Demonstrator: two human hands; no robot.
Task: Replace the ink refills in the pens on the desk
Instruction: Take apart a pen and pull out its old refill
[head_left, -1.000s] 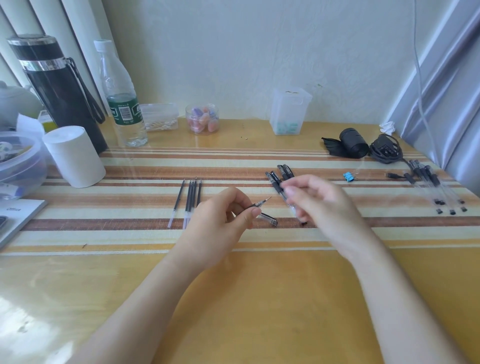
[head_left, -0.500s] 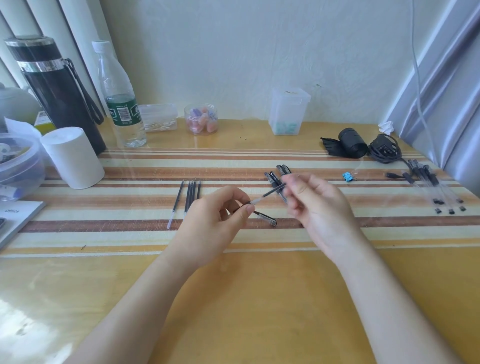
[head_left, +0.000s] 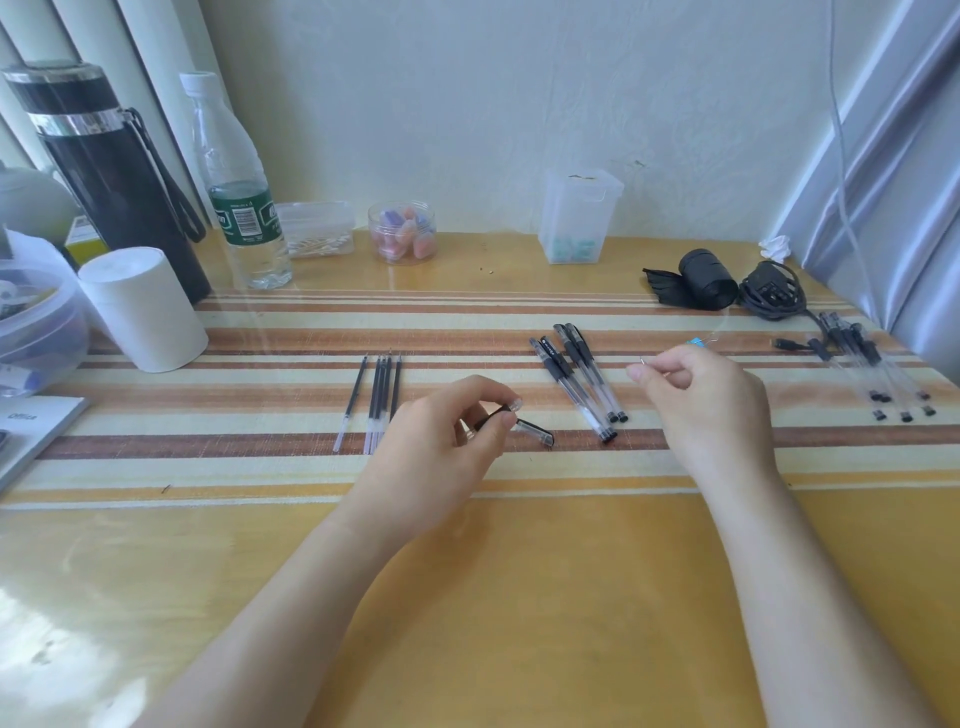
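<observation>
A: What has each hand got?

B: The left hand (head_left: 441, 431) pinches a pen barrel (head_left: 496, 415) between thumb and fingertips, low over the striped table (head_left: 519, 597), with a loose cap (head_left: 535, 432) lying just beside it. The right hand (head_left: 696, 395) is curled, thumb and forefinger pressed on something thin with a small tip showing; probably the pulled-out refill, though most of it is hidden.

A: And the rest?

B: A row of spare refills (head_left: 376, 400) lies left of the left hand. Three capped pens (head_left: 579, 382) lie between the hands, and another cluster of pens (head_left: 872, 369) sits far right.

A: How will a refill handle?

B: Light, thin and slightly bendy, I'd judge, and slick plastic. Best pinched near the middle and fed straight in; the tip looks fragile.
</observation>
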